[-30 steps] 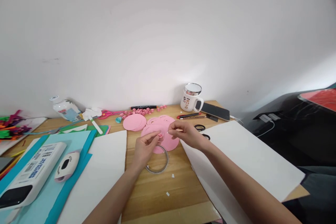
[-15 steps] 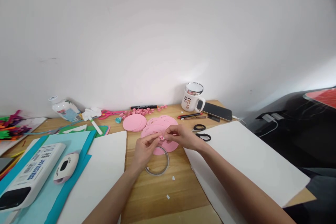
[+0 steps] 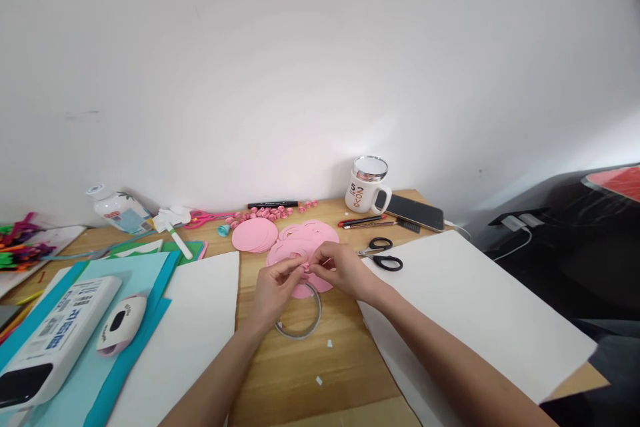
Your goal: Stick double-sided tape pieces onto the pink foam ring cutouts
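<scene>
Craft corner, probably in a home

One wooden desk (image 3: 350,373), mine, against a plain pale wall (image 3: 270,80). Personal effects: one white mug (image 3: 359,195), one phone (image 3: 417,212) with white cable (image 3: 457,225). Craft stock: pink paper discs (image 3: 255,233), black-handled scissors (image 3: 376,258), coloured sheets (image 3: 145,277). I take it for a home; a small office I cannot rule out.

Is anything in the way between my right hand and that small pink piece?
Nothing visible: your right hand is right at the small pink piece in your left hand. The pink paper discs lie below, not between.
</scene>
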`<state>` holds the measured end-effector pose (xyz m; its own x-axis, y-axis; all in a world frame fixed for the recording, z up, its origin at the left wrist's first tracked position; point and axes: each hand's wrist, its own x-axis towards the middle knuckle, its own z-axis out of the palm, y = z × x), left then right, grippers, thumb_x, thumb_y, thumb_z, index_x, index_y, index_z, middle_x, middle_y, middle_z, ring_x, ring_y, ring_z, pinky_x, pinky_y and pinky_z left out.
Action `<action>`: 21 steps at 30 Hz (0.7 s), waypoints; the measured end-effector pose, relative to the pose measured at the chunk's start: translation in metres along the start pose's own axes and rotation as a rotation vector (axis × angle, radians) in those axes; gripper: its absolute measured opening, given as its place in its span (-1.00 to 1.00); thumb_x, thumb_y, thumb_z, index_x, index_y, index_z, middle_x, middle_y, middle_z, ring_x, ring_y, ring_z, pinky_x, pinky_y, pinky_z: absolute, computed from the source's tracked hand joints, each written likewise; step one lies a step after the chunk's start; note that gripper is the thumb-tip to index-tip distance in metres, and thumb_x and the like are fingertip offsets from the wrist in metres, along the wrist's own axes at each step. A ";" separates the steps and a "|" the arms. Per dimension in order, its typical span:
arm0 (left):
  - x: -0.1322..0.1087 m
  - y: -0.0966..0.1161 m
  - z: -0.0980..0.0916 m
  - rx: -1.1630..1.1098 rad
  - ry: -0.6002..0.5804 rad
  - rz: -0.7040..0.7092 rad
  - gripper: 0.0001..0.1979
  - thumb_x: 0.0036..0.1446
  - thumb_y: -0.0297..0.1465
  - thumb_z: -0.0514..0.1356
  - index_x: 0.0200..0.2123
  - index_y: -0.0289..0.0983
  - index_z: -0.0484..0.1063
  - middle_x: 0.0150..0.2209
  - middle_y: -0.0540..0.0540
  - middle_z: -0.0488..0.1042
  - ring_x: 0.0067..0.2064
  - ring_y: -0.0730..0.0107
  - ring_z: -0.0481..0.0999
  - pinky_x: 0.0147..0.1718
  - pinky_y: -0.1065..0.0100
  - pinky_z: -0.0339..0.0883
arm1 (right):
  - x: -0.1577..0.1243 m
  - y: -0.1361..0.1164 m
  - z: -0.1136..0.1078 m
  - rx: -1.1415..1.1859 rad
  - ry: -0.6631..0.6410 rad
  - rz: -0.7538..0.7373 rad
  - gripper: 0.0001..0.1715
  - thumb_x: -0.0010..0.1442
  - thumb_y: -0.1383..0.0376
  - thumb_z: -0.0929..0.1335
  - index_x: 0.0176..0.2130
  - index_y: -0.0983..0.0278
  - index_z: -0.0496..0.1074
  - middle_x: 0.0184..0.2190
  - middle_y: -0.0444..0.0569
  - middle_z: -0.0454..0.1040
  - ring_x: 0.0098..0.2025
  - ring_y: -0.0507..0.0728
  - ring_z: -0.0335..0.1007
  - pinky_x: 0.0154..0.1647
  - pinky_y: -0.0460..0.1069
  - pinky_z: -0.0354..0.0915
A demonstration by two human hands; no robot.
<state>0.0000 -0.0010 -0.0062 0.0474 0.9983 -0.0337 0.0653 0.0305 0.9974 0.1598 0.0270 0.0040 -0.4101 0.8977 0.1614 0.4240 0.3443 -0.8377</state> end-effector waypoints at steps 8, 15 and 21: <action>-0.002 0.000 0.002 0.128 0.041 0.146 -0.80 -0.03 -0.34 0.21 -0.32 -0.27 0.55 -0.32 -0.11 0.57 -0.34 0.32 0.55 -0.35 0.36 0.46 | 0.001 0.010 0.011 0.293 0.045 0.203 -0.87 -0.04 0.29 0.37 -0.48 0.33 0.37 -0.55 -0.06 0.47 -0.51 0.04 0.39 -0.46 -0.06 0.31; -0.004 0.005 0.003 0.194 0.086 0.204 -0.81 -0.01 -0.36 0.19 -0.31 -0.25 0.53 -0.31 -0.10 0.57 -0.33 0.32 0.55 -0.35 0.37 0.44 | 0.000 0.015 0.009 0.641 -0.053 0.209 -0.60 -0.13 0.08 0.43 -0.40 0.35 0.40 -0.52 -0.09 0.46 -0.53 0.00 0.37 -0.46 -0.06 0.32; -0.002 -0.004 0.002 0.176 0.073 0.159 -0.81 0.03 -0.35 0.15 -0.28 -0.28 0.47 -0.30 -0.10 0.55 -0.41 0.34 0.55 -0.36 0.34 0.43 | -0.001 0.015 0.011 0.584 -0.012 0.197 -0.61 -0.10 0.07 0.41 -0.45 0.36 0.40 -0.57 -0.12 0.42 -0.58 -0.03 0.31 -0.52 -0.10 0.28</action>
<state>0.0021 -0.0032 -0.0100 -0.0009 0.9910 0.1337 0.2353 -0.1297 0.9632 0.1572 0.0285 -0.0146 -0.3793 0.9248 -0.0289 -0.0181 -0.0386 -0.9991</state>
